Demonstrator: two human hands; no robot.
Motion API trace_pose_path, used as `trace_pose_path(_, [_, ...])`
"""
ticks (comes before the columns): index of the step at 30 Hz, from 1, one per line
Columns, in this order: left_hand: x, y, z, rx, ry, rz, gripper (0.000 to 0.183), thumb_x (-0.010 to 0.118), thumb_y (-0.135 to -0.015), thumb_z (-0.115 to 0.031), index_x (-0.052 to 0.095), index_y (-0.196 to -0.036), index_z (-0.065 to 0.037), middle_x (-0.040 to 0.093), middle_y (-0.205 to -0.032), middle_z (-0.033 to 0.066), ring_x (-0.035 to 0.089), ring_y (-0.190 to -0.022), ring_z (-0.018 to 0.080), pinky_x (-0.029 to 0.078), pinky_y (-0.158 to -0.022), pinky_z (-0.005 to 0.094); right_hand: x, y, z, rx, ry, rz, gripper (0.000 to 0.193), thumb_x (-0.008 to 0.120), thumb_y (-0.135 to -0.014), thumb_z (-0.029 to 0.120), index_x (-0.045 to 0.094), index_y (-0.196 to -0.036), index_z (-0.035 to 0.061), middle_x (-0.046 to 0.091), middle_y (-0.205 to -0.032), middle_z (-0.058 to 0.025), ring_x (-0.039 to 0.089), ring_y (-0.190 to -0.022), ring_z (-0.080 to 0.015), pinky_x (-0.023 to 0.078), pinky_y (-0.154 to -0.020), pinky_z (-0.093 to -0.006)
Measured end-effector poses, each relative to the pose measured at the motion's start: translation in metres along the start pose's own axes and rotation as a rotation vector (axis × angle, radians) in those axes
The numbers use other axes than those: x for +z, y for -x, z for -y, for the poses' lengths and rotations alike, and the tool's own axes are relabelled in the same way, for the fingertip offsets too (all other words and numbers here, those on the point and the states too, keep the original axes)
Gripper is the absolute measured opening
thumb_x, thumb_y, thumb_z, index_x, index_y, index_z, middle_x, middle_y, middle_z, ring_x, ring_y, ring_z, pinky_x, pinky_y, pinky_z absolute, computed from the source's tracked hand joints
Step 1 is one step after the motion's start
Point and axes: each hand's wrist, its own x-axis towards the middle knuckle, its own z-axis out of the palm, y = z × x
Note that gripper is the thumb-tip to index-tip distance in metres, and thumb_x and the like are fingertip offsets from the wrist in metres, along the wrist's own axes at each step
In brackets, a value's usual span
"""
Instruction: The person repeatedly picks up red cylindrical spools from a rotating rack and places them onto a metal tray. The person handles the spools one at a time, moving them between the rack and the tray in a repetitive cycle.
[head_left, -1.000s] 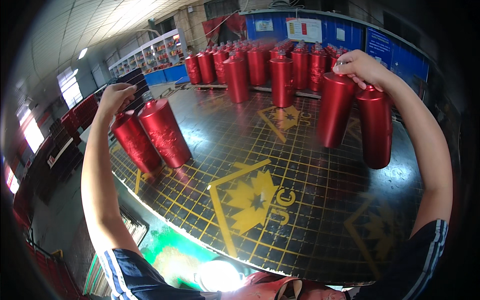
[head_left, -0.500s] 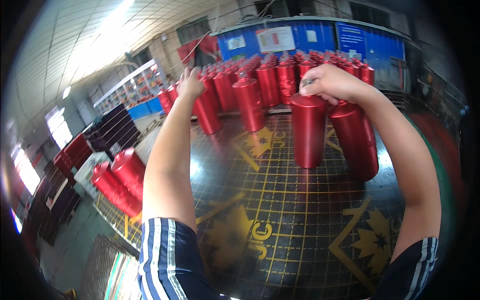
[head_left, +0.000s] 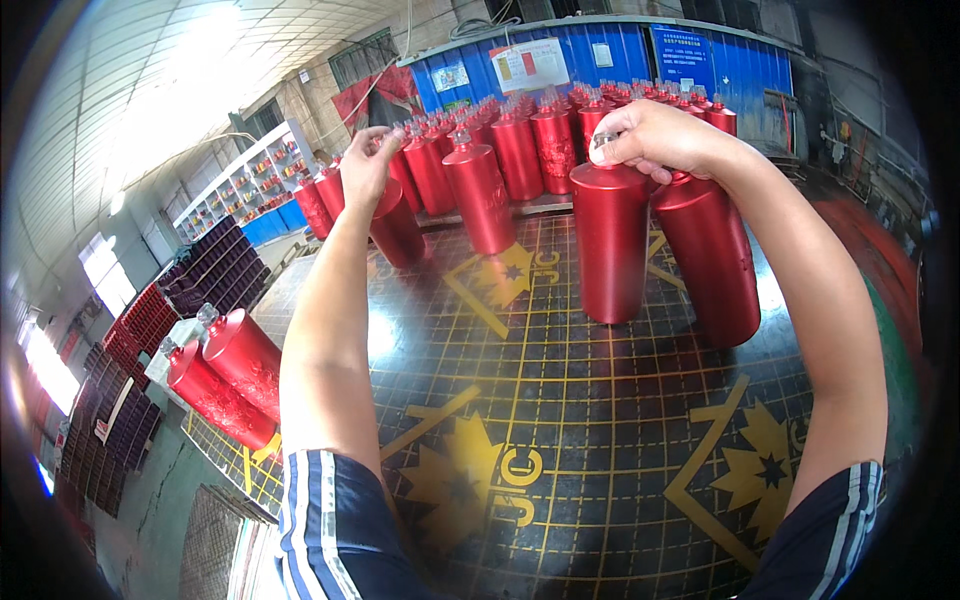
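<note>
My right hand point(head_left: 668, 140) is closed on the glass necks of two glossy red bottles. The left one, a smooth red bottle point(head_left: 611, 245), hangs nearly upright; the other red bottle point(head_left: 712, 265) leans outward beside it, its neck hidden under my fingers. Farther left, my left hand point(head_left: 367, 168) is closed at the top of another red bottle point(head_left: 397, 228), whose neck it covers. Between my hands stands a red bottle point(head_left: 480, 195) with a raised pattern and a clear neck, touched by neither hand.
Behind my hands stand crowded rows of red bottles point(head_left: 517, 160). Two more patterned bottles point(head_left: 243, 358) are at the table's left edge. The dark tabletop point(head_left: 580, 440) carries a yellow grid. Stacked dark crates point(head_left: 213, 268) and a shelf unit point(head_left: 243, 190) lie beyond, left.
The view has shifted slightly. My left hand and the bottle under it have come a little nearer relative to the bottles behind. My right hand keeps its grip on both bottles.
</note>
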Motion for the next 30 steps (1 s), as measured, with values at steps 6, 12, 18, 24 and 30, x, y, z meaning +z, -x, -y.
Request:
trace_pose_path(6, [0.061, -0.03, -0.047, -0.226, -0.342, 0.385, 0.062, 0.081, -0.075, -0.056, 0.075, -0.083, 0.005, 0.065, -0.064, 0.0111, 0.06, -0.055, 0.0211, 0.049, -0.058, 0.0369, -0.003, -0.006, -0.006, 0.036, -0.005, 0.005, 0.022, 0.067, -0.09, 0.023, 0.069, -0.096, 0.0021, 0.054, -0.061, 0.0014, 0.041, -0.044, -0.0061, 0.03, -0.043, -0.0238])
trace_pose_path(12, [0.073, -0.02, -0.062, -0.386, -0.139, 0.633, 0.02, 0.077, -0.089, -0.026, 0.077, -0.091, -0.006, 0.058, -0.057, 0.001, 0.046, -0.045, 0.0073, 0.035, -0.042, 0.027, -0.003, -0.001, -0.002, 0.024, 0.001, 0.004, 0.02, 0.068, -0.089, 0.022, 0.071, -0.097, 0.0038, 0.053, -0.056, 0.0014, 0.041, -0.042, -0.006, 0.03, -0.044, -0.0232])
trace_pose_path(18, [0.044, 0.002, -0.084, -0.312, -0.043, 0.554, 0.021, 0.075, -0.09, -0.024, 0.075, -0.093, -0.003, 0.057, -0.061, 0.0002, 0.045, -0.047, 0.0078, 0.034, -0.044, 0.0271, 0.0, 0.018, 0.01, -0.061, 0.038, -0.029, 0.025, 0.07, -0.088, 0.023, 0.073, -0.095, 0.0001, 0.055, -0.056, -0.0013, 0.041, -0.043, -0.0075, 0.031, -0.045, -0.0251])
trace_pose_path(24, [-0.026, 0.077, -0.158, -0.273, 0.155, 0.358, 0.022, 0.07, -0.094, -0.019, 0.071, -0.106, 0.0, 0.051, -0.064, -0.003, 0.04, -0.048, 0.0056, 0.03, -0.045, 0.0242, 0.003, 0.039, 0.022, -0.144, 0.084, -0.036, 0.024, 0.069, -0.09, 0.024, 0.073, -0.097, 0.0015, 0.054, -0.057, -0.0018, 0.044, -0.043, -0.0092, 0.035, -0.043, -0.0278])
trace_pose_path(30, [-0.117, 0.146, -0.258, -0.299, 0.121, 0.398, 0.021, 0.07, -0.094, -0.015, 0.069, -0.106, 0.002, 0.051, -0.064, -0.0037, 0.039, -0.051, 0.0048, 0.03, -0.045, 0.0236, 0.005, 0.096, 0.058, -0.206, 0.081, -0.025, 0.019, 0.066, -0.093, 0.021, 0.07, -0.095, 0.0017, 0.053, -0.057, -0.001, 0.044, -0.041, -0.0074, 0.036, -0.042, -0.0243])
